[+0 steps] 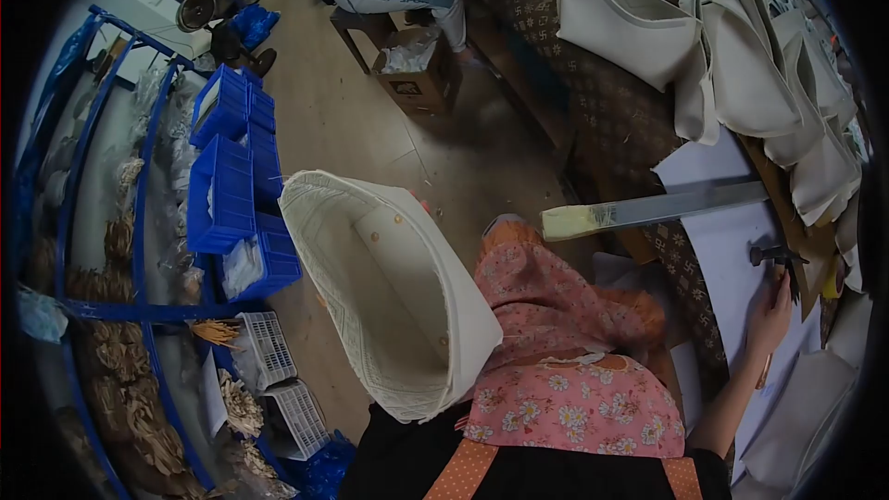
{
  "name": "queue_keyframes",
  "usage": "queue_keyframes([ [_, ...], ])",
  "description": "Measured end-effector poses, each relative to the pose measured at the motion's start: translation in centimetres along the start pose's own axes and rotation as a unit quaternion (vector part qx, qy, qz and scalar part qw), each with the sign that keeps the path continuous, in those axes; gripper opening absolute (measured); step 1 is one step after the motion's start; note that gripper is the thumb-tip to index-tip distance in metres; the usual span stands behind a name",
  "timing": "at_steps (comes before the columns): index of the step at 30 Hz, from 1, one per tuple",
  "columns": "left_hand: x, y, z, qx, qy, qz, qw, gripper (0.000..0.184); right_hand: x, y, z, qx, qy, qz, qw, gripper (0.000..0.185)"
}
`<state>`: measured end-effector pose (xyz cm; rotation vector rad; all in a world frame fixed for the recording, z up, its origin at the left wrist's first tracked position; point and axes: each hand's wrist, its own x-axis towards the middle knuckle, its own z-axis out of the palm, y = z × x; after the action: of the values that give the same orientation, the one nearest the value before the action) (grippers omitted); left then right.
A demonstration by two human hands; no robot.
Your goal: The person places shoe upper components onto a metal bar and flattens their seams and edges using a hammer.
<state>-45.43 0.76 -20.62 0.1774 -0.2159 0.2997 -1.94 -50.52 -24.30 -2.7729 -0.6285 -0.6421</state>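
Note:
A cream-white, open-topped bag body (pixel 463 301) is held up at the left of my lap, its mouth tilted toward me. Small round studs dot its inner wall. My left hand (pixel 425 206) is almost wholly hidden behind the bag; only a bit of fingertip shows at its far edge. Over the worktable on the right, my right hand (pixel 770 319) is closed around the handle of a hammer (pixel 776 255), whose dark head lies beyond my fingers. Beneath them is a white sheet (pixel 727 222). A metal bar (pixel 685 204) with a yellowish wrapped end juts from the table toward my knees.
Several similar bag bodies (pixel 630 23) are heaped on the patterned table cover (pixel 602 120). Blue bins (pixel 222 190) and a blue rack (pixel 143 310) stand on the left. Ahead are a cardboard box (pixel 417 83) and a seated person (pixel 394 0).

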Motion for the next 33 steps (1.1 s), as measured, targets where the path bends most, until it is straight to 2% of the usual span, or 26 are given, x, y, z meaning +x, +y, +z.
queue_keyframes([
  [6, 0.1, 0.1, 0.8, -0.086, 0.02, -0.1, 0.991, 0.056, 0.0, -1.3, -0.7, -0.029, 0.003, -0.001, 1.0, 0.051],
  [8, -0.9, 0.1, 4.4, 0.036, 0.216, -0.057, 0.974, 0.054, -0.1, -1.6, -0.5, -0.027, -0.003, 0.013, 1.0, 0.052],
  [9, -1.2, -1.2, 3.2, 0.039, 0.213, -0.069, 0.974, 0.054, -0.3, -1.6, -0.6, -0.026, -0.008, 0.025, 0.999, 0.053],
  [10, -1.2, -3.3, 0.8, 0.05, 0.154, 0.099, 0.982, 0.051, -0.4, -2.0, -0.8, -0.03, -0.004, 0.04, 0.999, 0.053],
  [11, -1.2, -4.5, -0.8, 0.055, 0.089, 0.263, 0.959, 0.048, -0.3, -2.7, -1.2, -0.01, -0.002, 0.032, 0.999, 0.054],
  [12, -0.3, -5.5, 1.8, 0.231, 0.203, 0.233, 0.923, 0.043, -0.3, -3.2, -1.6, 0.009, 0.001, 0.024, 1.0, 0.055],
  [13, 0.8, -6.5, 5.1, 0.4, 0.303, 0.196, 0.843, 0.04, -0.2, -3.7, -2.0, 0.002, 0.005, 0.039, 0.999, 0.055],
  [14, 1.3, -6.8, 5.9, 0.446, 0.343, 0.166, 0.81, 0.037, -0.2, -4.1, -2.2, 0.013, -0.008, 0.052, 0.999, 0.054],
  [15, 1.7, -6.6, 6.4, 0.448, 0.334, 0.157, 0.814, 0.037, -0.2, -4.4, -2.4, 0.025, -0.02, 0.064, 0.997, 0.054],
  [17, 2.4, -5.4, 7.4, 0.416, 0.257, 0.103, 0.866, 0.037, -0.2, -4.7, -2.4, 0.042, -0.006, 0.064, 0.997, 0.053],
  [18, 3.1, -4.1, 7.9, 0.418, 0.25, 0.097, 0.868, 0.037, -0.2, -4.8, -2.4, 0.062, 0.003, 0.052, 0.997, 0.052],
  [20, 5.6, -1.2, 9.1, 0.503, 0.17, 0.154, 0.833, 0.041, -0.3, -5.0, -2.5, 0.046, -0.006, 0.067, 0.997, 0.052],
  [22, 10.3, -0.6, 12.6, 0.427, 0.171, 0.253, 0.851, 0.05, -0.2, -4.9, -2.5, 0.029, -0.014, 0.081, 0.996, 0.052],
  [24, 16.6, -1.1, 17.5, 0.353, 0.014, 0.222, 0.909, 0.053, -0.4, -4.8, -2.2, 0.03, -0.007, 0.076, 0.997, 0.054],
  [26, 22.5, 0.9, 18.1, 0.441, -0.149, 0.279, 0.84, 0.05, -0.5, -4.5, -2.1, 0.031, 0.002, 0.062, 0.998, 0.055],
  [29, 27.6, -3.7, 17.3, 0.513, -0.078, 0.276, 0.809, 0.049, -0.6, -5.0, -2.6, 0.04, 0.01, 0.058, 0.997, 0.056],
  [31, 29.5, -5.8, 13.7, 0.581, -0.003, 0.204, 0.788, 0.048, -0.5, -5.4, -2.9, 0.042, 0.007, 0.071, 0.997, 0.056],
  [33, 31.6, -6.2, 8.8, 0.58, 0.134, 0.124, 0.794, 0.05, -0.3, -5.6, -3.2, 0.072, -0.006, 0.063, 0.995, 0.056],
])
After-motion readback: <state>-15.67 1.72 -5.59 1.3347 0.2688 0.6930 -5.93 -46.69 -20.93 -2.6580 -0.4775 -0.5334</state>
